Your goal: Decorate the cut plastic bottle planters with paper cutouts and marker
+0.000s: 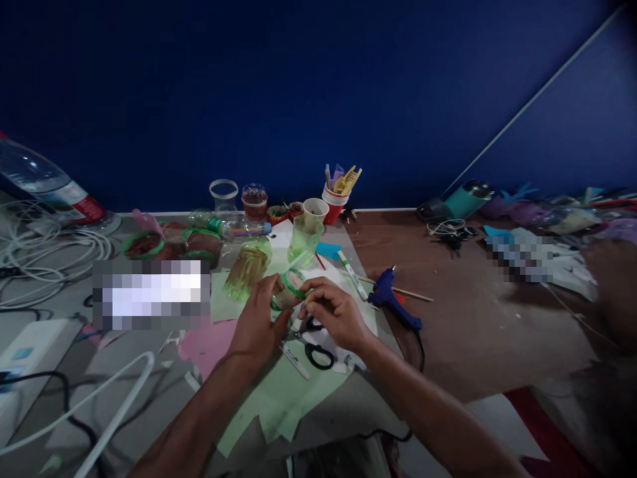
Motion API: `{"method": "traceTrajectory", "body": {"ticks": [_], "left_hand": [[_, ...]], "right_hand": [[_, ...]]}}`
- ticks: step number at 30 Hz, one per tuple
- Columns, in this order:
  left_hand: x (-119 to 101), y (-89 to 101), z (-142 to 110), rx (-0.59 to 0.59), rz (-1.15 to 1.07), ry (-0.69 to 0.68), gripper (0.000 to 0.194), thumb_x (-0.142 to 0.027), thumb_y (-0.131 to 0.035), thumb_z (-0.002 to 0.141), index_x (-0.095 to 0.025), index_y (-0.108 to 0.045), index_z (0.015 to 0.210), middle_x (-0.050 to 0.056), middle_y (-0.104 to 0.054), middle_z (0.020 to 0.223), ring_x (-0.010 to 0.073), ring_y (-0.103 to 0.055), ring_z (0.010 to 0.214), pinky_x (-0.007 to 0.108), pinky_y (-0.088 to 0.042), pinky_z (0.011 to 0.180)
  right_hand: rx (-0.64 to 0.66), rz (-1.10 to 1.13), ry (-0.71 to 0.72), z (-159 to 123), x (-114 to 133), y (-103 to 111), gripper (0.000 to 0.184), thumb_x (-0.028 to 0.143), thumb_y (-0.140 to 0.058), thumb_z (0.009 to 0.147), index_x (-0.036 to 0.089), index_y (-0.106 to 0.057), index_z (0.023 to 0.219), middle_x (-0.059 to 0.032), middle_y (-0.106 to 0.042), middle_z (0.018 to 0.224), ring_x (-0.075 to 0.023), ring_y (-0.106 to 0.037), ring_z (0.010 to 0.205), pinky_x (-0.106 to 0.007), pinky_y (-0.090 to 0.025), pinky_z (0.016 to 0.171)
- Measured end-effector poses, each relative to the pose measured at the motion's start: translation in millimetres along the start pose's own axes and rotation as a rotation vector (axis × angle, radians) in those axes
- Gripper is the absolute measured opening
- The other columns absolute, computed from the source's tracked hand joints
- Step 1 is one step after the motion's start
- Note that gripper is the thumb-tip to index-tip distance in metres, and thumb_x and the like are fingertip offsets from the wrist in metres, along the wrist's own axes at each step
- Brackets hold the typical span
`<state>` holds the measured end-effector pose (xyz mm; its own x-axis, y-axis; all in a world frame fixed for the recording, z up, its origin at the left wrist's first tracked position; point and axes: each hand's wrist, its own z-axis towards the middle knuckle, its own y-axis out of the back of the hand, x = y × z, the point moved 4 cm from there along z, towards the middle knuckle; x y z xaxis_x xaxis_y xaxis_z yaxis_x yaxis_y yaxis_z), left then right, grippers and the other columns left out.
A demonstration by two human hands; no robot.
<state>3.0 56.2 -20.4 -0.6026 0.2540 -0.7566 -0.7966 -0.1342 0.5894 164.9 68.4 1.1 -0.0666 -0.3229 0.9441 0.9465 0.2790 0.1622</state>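
Observation:
My left hand point(261, 318) is wrapped around a small clear plastic cup with a green band at its rim point(287, 292). My right hand point(334, 312) pinches the green band on the cup's right side, fingers closed. Both hands hover over light green paper point(283, 392). Black-handled scissors point(314, 350) and a white marker point(294, 360) lie on the paper just under my hands.
A blue glue gun point(393, 300) lies to the right with a thin wooden stick point(411, 292). Cut green bottle pieces point(247, 269), cups and a red cup of tools point(336, 199) stand behind. White cables point(50, 249) crowd the left. Pink paper point(209, 342) lies beside the green.

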Motion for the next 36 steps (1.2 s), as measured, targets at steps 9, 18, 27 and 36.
{"method": "traceTrajectory", "body": {"ticks": [9, 18, 27, 36], "left_hand": [[-1.6, 0.2, -0.5, 0.002, -0.939, 0.320, 0.049, -0.035, -0.062, 0.078, -0.022, -0.051, 0.125, 0.009, -0.053, 0.134, 0.0285, -0.045, 0.126, 0.043, -0.035, 0.105], [-10.1, -14.6, -9.6, 0.202, -1.062, 0.488, 0.056, -0.037, -0.071, 0.072, -0.023, -0.052, 0.123, 0.009, -0.061, 0.125, 0.0288, -0.053, 0.119, 0.041, -0.044, 0.097], [-12.1, 11.8, 1.5, 0.007, -1.099, 0.552, 0.041, -0.042, -0.071, 0.069, -0.021, -0.063, 0.104, 0.003, -0.071, 0.093, 0.0172, -0.066, 0.078, 0.028, -0.053, 0.068], [-14.2, 12.1, 1.6, 0.017, -1.058, 0.529, 0.048, -0.044, -0.072, 0.068, -0.021, -0.061, 0.108, 0.006, -0.070, 0.103, 0.0216, -0.067, 0.086, 0.029, -0.054, 0.066]], "right_hand": [[-0.176, -0.163, 0.241, -3.5, 10.5, 13.9, 0.007, 0.016, -0.056, 0.081, 0.020, -0.061, 0.080, -0.0070, -0.053, 0.096, -0.0194, -0.054, 0.096, -0.035, -0.044, 0.082], [-0.171, -0.206, 0.164, -3.4, 13.3, 12.0, 0.007, 0.017, -0.055, 0.081, 0.019, -0.060, 0.076, -0.0099, -0.053, 0.114, -0.0222, -0.051, 0.110, -0.034, -0.043, 0.084], [-0.200, -0.344, -0.009, 8.7, -15.0, 21.6, 0.009, 0.014, -0.053, 0.075, 0.018, -0.059, 0.070, -0.0035, -0.058, 0.079, -0.0145, -0.055, 0.073, -0.027, -0.043, 0.067], [0.027, -0.694, -0.124, 13.2, -37.2, 17.5, 0.012, 0.010, -0.055, 0.074, 0.016, -0.066, 0.072, -0.0067, -0.063, 0.079, -0.0186, -0.055, 0.077, -0.029, -0.041, 0.071]]}}
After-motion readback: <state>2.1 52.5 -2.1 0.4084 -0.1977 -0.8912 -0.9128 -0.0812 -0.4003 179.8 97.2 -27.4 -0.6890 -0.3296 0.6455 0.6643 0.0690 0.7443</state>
